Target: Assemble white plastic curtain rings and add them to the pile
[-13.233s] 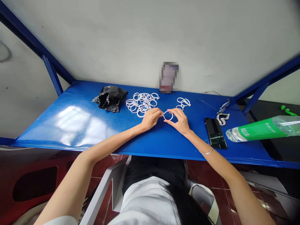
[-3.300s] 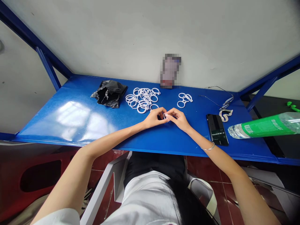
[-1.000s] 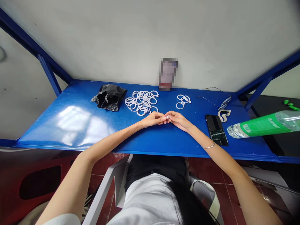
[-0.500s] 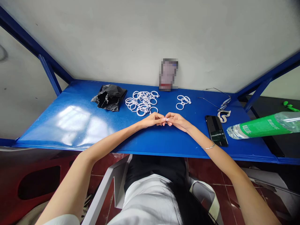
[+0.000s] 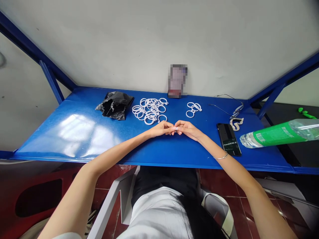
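Note:
Above the near half of the blue table, my left hand (image 5: pixel 160 129) and my right hand (image 5: pixel 189 130) meet, fingertips pinched together. Between them a small bit of a white curtain ring (image 5: pixel 176 128) shows; my fingers hide most of it. Just beyond my left hand lies a heap of white curtain rings (image 5: pixel 151 109), thin hoops with small eyelets, overlapping one another. One ring (image 5: pixel 162 115) sits at the heap's near edge, close to my left fingers. Farther back on the right, a smaller group of rings (image 5: pixel 190 114) lies apart from the heap.
A crumpled black plastic bag (image 5: pixel 116 104) lies left of the heap. On the right are a phone (image 5: pixel 228 139), eyeglasses (image 5: pixel 238 110), a pale curved piece (image 5: pixel 236 124) and a green-labelled bottle (image 5: pixel 276 133). A blurred-out upright object (image 5: pixel 177 81) leans against the wall.
The view has shifted slightly. Both hands stay together at the same spot with the white ring between the fingertips, and the fingers have moved only a little.

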`<control>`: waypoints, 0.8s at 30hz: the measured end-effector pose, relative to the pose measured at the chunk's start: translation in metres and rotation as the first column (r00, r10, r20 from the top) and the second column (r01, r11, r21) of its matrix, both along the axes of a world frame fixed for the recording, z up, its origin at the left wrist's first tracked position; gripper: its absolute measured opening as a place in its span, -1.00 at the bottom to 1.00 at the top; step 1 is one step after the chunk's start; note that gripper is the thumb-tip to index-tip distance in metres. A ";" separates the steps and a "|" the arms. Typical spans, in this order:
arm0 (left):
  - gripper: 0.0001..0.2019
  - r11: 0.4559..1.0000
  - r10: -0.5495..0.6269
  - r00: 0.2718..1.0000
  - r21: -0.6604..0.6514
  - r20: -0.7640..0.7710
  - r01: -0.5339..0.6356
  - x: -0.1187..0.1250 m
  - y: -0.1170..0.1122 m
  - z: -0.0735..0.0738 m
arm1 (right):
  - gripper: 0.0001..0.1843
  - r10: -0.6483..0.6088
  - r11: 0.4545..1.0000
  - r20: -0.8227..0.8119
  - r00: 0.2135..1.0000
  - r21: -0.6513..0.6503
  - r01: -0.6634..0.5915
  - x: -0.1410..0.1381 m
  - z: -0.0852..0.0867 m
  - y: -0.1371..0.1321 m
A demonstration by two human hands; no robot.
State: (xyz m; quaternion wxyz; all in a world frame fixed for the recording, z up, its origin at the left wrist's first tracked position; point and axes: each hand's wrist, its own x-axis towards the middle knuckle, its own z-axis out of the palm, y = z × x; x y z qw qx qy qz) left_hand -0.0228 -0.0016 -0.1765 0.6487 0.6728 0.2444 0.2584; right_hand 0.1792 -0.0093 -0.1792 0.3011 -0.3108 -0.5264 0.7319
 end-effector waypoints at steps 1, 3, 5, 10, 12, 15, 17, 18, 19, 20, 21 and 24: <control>-0.52 1.000 -0.001 1.000 0.000 0.001 0.001 0.000 0.000 0.000 | -0.73 0.000 1.000 -0.002 1.000 0.001 0.000 0.000 0.000 0.000; -0.51 1.000 0.003 1.000 -0.004 -0.006 -0.003 0.000 0.000 0.000 | -0.72 -0.006 1.000 -0.002 1.000 0.003 0.006 0.000 0.001 0.000; -0.49 1.000 0.012 1.000 -0.016 -0.018 -0.012 0.000 0.000 0.000 | -0.71 -0.016 1.000 0.005 1.000 0.007 0.016 -0.001 0.001 0.000; -0.49 0.998 0.007 1.000 -0.057 -0.004 -0.007 0.000 0.001 0.000 | -0.71 -0.010 0.999 0.039 0.999 0.038 0.008 0.001 0.002 0.000; -0.50 0.997 0.008 1.000 -0.073 0.007 -0.008 0.000 0.001 0.000 | -0.71 -0.021 0.998 0.055 0.998 0.057 0.018 0.001 0.003 -0.001; -0.50 0.996 0.018 1.000 -0.093 0.006 -0.017 0.000 0.001 -0.001 | -0.69 -0.062 0.993 0.095 0.994 0.102 0.053 0.001 0.004 -0.001; -0.50 0.996 0.021 1.000 -0.089 0.006 -0.020 -0.001 0.001 -0.001 | -0.68 -0.094 0.987 0.130 0.987 0.144 0.075 0.001 0.005 -0.001; -0.51 0.996 0.021 1.000 -0.084 0.007 -0.021 -0.001 0.001 0.000 | -0.67 -0.109 0.982 0.149 0.983 0.169 0.083 0.001 0.006 0.000; -0.51 0.997 0.021 1.000 -0.079 0.006 -0.021 -0.001 0.001 0.000 | -0.66 -0.122 0.977 0.169 0.978 0.195 0.088 0.001 0.006 0.000; -0.52 0.997 0.022 1.000 -0.076 0.006 -0.022 -0.001 0.001 0.001 | -0.65 -0.130 0.972 0.187 0.974 0.218 0.087 0.002 0.007 0.000; -0.53 0.997 0.022 1.000 -0.076 0.004 -0.022 0.000 0.001 0.001 | -0.64 -0.130 0.969 0.202 0.971 0.236 0.080 0.002 0.007 0.001; -0.53 0.996 0.027 1.000 -0.084 0.013 -0.026 0.000 0.001 0.001 | -0.63 -0.089 0.971 0.221 0.971 0.237 0.035 0.004 0.008 0.002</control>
